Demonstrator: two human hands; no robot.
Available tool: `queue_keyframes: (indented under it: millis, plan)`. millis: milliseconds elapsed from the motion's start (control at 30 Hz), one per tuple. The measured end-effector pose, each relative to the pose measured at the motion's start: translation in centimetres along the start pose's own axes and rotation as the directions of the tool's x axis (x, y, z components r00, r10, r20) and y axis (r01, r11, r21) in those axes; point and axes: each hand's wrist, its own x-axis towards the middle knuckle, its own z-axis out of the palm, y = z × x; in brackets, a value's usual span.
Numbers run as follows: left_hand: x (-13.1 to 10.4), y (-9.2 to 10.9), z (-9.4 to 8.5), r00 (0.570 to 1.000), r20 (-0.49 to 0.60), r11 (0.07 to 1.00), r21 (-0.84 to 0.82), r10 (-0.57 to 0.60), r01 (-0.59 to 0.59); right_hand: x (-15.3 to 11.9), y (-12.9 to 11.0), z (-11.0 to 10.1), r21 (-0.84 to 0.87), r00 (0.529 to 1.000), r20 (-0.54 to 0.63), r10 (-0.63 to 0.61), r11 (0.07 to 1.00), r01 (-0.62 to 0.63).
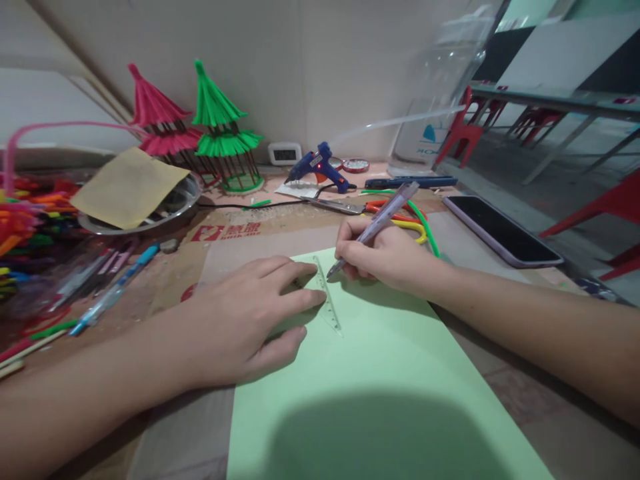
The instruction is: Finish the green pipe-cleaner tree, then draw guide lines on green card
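Note:
A sheet of light green paper (380, 360) lies on the cardboard-covered table in front of me. My left hand (265, 303) rests over its upper left part, fingers stretched out and pressing on a small clear set square (331, 312). The set square's numbered edge faces right; its left part is hidden under the fingers. In my right hand (370, 250) is a pale purple pen (385, 217), held in a writing grip. The pen's tip is at the paper, close beside the set square's edge.
Behind the paper are scissors (337, 205), a blue glue gun (320, 167), a utility knife (410, 182) and a small digital clock (285, 154). A phone (503, 230) lies right. Pink (157, 100) and green (217, 100) pipe-cleaner pagodas stand behind a metal bowl (193, 197); several pens lie left.

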Motion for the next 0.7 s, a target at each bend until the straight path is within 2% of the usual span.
queue_keyframes:
  millis: [133, 700]
  plan:
    - [0.01, 0.1, 0.02, 1.0, -0.015, 1.0, -0.017, -0.008, 0.007, -0.07, -0.14, 0.19, -0.063, 1.0, 0.015, -0.02, 0.998, 0.021]
    - [0.0, 0.09, 0.03, 1.0, 0.005, 0.998, -0.066, -0.024, 0.025, -0.17, -0.34, 0.34, -0.137, 0.998, 0.036, -0.041, 0.989, 0.046]
